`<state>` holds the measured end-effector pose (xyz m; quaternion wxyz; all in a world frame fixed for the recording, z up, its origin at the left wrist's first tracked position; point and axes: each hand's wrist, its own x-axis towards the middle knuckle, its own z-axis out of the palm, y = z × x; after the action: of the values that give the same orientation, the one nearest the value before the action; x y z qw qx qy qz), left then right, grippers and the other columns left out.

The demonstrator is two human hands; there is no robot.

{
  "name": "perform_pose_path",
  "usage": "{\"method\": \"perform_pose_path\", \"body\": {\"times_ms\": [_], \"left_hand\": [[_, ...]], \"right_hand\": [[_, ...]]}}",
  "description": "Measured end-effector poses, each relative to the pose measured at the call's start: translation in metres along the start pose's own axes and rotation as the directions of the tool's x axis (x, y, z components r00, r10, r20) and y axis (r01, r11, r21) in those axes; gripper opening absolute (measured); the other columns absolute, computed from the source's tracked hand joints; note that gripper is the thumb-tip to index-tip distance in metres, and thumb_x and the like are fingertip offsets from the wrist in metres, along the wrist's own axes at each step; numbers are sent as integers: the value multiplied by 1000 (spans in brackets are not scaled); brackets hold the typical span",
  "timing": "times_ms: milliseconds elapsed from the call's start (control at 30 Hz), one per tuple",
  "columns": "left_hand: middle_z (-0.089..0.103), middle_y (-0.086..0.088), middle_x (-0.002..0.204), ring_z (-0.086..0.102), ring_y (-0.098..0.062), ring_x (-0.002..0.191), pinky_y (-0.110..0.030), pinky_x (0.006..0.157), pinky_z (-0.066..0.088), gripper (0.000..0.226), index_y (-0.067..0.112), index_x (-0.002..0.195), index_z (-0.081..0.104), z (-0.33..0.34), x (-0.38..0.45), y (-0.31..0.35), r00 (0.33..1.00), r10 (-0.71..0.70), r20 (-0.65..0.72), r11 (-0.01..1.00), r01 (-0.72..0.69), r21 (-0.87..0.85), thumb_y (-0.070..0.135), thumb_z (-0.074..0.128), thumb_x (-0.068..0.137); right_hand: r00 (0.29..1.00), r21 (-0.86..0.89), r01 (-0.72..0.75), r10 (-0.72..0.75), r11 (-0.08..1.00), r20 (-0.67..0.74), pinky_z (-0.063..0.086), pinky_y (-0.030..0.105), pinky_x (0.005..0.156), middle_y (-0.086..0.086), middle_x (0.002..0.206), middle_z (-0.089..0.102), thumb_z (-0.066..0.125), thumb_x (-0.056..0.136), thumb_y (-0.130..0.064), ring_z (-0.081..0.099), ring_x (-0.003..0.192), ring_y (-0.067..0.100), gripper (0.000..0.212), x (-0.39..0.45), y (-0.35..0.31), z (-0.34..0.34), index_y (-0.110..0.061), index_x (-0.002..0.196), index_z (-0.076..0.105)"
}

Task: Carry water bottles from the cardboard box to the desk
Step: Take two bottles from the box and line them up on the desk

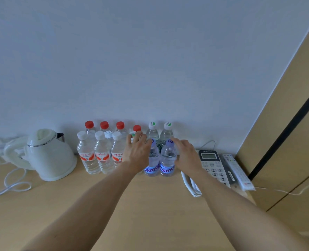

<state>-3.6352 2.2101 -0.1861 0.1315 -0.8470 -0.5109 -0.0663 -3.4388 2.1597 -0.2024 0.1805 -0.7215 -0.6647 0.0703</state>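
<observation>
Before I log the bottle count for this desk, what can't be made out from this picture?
- Head view: a bottle behind the left hand; only its green-and-white top shows.
- Whether the right hand touches the purple-labelled clear plastic bottle: its fingers are hidden.
- Grey desk phone keys: partly covered by the right forearm.
- Cardboard box: out of frame.
- White electric kettle cord: cut off by the left edge.

Two front bottles are showing "Ganten" in purple on their labels, partly cut off, and the phone keypad is showing digits 1, 2, 3, 5, 6, 9.
</observation>
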Motion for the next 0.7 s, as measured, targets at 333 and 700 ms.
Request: {"method": "perform_pose_path", "body": {"times_ms": [333,700], "left_hand": [[44,-4,141,33,-28,134,-48,110,27,50,22,132,50,-21,-3,-8,996,78,37,995,-76,-64,21,58,83],[51,-3,137,41,-27,131,-45,109,29,42,20,130,54,-37,-27,48,959,284,-14,943,-282,-177,39,55,93]], "right_hand": [[983,26,-181,180,983,24,49,42,95,13,130,46,65,85,-9,52,118,34,69,-21,-27,-12,-29,146,39],[894,58,-447,447,893,1,46,44,101,13,135,48,61,90,-21,49,125,33,52,-112,-27,-23,-25,139,47]]}}
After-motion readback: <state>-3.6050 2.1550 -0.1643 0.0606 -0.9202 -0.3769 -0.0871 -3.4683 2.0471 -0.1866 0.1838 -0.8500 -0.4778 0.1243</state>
